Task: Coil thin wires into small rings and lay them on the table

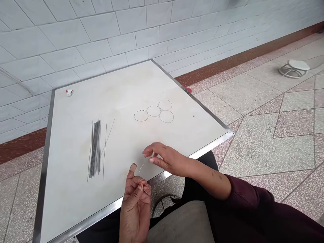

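Note:
My left hand (136, 206), palm up at the table's front edge, pinches a thin wire (162, 188) bent into a curve. To its upper right, my right hand (167, 158) is held over the table with fingers apart and nothing between them. The wire's upper part arcs between the two hands. Several thin wire rings (154, 111) lie beyond my right hand. A bundle of straight dark wires (95, 148) rests on the left part of the table, with a few loose wires (105, 152) beside it.
The white table (121, 98) has a metal rim and stands against a tiled wall (101, 30). A small red and white object (69, 92) sits near its back left corner. A round stool (295, 68) stands on the floor at the far right.

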Demonstrator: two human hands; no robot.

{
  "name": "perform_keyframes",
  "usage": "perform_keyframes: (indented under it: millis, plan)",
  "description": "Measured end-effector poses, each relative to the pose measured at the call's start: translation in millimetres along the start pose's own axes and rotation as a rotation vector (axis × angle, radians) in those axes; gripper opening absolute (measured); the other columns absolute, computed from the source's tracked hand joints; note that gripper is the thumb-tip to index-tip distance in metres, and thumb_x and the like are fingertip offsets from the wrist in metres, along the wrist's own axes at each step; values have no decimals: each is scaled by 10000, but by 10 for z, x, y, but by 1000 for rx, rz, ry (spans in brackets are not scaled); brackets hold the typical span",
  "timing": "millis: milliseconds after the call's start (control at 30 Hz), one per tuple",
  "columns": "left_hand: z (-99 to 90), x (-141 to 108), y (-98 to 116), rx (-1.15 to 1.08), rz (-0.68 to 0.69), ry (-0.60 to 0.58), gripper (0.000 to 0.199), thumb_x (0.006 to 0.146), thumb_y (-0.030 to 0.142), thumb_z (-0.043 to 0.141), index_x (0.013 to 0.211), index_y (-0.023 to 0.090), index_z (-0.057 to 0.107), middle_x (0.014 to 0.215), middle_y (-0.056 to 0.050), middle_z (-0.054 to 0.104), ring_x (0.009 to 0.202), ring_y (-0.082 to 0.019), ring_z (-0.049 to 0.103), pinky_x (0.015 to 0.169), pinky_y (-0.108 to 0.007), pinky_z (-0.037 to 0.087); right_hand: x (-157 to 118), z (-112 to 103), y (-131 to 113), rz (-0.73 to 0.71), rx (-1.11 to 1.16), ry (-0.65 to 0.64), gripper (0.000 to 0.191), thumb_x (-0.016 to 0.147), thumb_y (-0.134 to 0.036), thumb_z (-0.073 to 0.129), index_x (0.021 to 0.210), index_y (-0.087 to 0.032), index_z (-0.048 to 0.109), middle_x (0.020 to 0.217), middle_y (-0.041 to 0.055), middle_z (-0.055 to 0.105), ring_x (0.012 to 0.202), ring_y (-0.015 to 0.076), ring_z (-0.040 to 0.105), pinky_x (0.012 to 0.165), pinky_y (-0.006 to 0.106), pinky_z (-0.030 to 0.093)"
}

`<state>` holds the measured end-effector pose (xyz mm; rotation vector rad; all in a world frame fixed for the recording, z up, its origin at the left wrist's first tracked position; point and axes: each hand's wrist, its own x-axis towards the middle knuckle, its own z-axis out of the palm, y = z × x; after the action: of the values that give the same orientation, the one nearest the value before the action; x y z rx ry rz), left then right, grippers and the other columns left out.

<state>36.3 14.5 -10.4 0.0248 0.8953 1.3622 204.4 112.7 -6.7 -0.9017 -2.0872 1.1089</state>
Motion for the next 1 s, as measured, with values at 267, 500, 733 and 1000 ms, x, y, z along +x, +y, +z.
perform_keyframes:
  millis: [267,500,733,1000]
  plan:
    - [2,-40,7,-28,49,38,541,795,22,661,1296,220,601,800,13,593,741,-82,589,715,-192,527,-59,4,-47,258,286,-53,266,988,-415,466,985,-180,589,839,3,641,676,103,551,635,231,451]
    - [5,-27,22,-12,67,59,521,804,14,637,1283,217,607,793,9,593,732,-80,586,713,-192,528,-63,44,-40,397,480,-116,227,911,-408,587,925,-182,604,745,-24,630,547,66,507,522,185,425]
    - [-14,-22,25,-41,28,27,552,766,-9,640,1271,212,610,779,16,597,714,-82,589,705,-195,522,-46,63,-10,449,505,-79,186,899,-360,598,880,-175,607,687,-38,580,536,57,476,492,163,394]
    - [-77,11,38,-84,21,1,497,767,5,652,1203,242,644,781,19,605,717,-85,592,706,-195,519,-27,90,10,456,548,-82,201,900,-376,594,880,-177,594,687,-39,556,541,59,477,477,159,383]
